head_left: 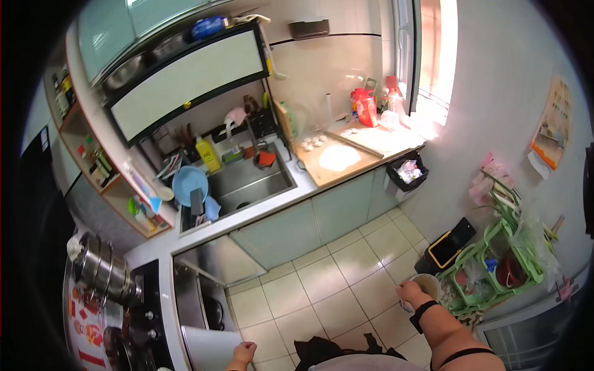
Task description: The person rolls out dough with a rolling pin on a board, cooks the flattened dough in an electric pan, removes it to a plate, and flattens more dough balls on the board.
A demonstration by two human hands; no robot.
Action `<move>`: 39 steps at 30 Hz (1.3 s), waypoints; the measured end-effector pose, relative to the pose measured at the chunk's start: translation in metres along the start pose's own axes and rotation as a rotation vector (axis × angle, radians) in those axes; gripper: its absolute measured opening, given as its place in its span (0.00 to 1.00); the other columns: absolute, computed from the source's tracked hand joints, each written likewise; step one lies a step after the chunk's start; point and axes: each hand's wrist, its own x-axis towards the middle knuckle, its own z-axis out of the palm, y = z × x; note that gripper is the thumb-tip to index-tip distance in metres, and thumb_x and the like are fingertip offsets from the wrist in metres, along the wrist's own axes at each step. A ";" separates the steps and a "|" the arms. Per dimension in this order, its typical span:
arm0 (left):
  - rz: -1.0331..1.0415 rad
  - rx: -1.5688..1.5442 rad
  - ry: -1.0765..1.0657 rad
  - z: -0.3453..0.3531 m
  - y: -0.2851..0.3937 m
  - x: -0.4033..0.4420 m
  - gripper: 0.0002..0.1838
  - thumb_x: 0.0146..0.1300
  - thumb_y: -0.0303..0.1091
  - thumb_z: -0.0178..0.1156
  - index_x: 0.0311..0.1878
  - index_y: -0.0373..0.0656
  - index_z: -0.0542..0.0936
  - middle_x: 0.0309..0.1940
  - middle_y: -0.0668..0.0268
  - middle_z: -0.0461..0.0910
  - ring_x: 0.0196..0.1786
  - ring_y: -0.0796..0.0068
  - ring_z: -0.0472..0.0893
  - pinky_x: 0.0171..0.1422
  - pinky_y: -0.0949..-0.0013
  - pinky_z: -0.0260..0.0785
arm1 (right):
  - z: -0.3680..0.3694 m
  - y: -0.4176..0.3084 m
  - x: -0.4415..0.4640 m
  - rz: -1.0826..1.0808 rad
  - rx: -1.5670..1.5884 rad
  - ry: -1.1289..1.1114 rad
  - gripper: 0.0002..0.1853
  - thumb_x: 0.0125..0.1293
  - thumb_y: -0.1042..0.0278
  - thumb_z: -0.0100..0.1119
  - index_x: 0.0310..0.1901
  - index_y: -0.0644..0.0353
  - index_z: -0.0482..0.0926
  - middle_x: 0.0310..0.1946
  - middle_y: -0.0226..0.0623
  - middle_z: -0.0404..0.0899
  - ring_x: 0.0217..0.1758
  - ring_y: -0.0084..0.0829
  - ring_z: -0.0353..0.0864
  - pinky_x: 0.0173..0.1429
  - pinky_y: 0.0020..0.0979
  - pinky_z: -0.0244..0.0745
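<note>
My right hand (408,290) is closed on the rim of a pale round container (428,285), low at the right, beside the green rack. Its contents are too small to tell. My left hand (245,352), at the bottom of the view, has its fingers curled near the edge of an open white cabinet door (210,347). Whether it grips that edge cannot be made out. Behind the door, the cabinet stands open with a dark pan (213,312) inside.
A steel sink (247,188) and a wooden board (318,173) with white dough pieces line the counter. A small bin (408,173) hangs at its end. At right stands a green rack (495,297); at left, a stove (148,315) with a steamer (102,272).
</note>
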 end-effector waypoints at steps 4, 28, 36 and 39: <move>0.120 0.064 -0.051 -0.013 0.075 0.075 0.17 0.57 0.50 0.60 0.37 0.48 0.87 0.33 0.57 0.86 0.41 0.58 0.85 0.49 0.60 0.76 | -0.007 -0.019 0.061 0.024 0.034 -0.006 0.20 0.59 0.53 0.52 0.42 0.59 0.85 0.43 0.49 0.83 0.48 0.50 0.81 0.56 0.43 0.75; 0.808 0.271 -0.030 0.075 0.919 0.342 0.15 0.60 0.49 0.59 0.39 0.50 0.86 0.40 0.60 0.84 0.45 0.63 0.82 0.50 0.60 0.74 | -0.346 -0.007 0.571 0.307 0.286 0.421 0.15 0.53 0.56 0.63 0.37 0.57 0.86 0.39 0.46 0.84 0.45 0.43 0.84 0.52 0.39 0.77; 0.439 0.640 -0.114 0.132 1.043 0.380 0.21 0.59 0.59 0.60 0.40 0.53 0.86 0.45 0.63 0.84 0.52 0.63 0.82 0.52 0.61 0.73 | -0.374 0.014 0.700 0.415 -0.132 0.509 0.21 0.59 0.49 0.60 0.38 0.61 0.86 0.37 0.48 0.85 0.44 0.44 0.84 0.52 0.39 0.78; 0.364 0.667 -0.225 0.137 1.056 0.383 0.25 0.61 0.58 0.60 0.51 0.47 0.83 0.51 0.63 0.83 0.58 0.65 0.80 0.58 0.62 0.72 | -0.382 0.021 0.714 0.315 0.166 0.236 0.19 0.57 0.52 0.62 0.36 0.62 0.86 0.30 0.47 0.85 0.39 0.43 0.85 0.50 0.38 0.78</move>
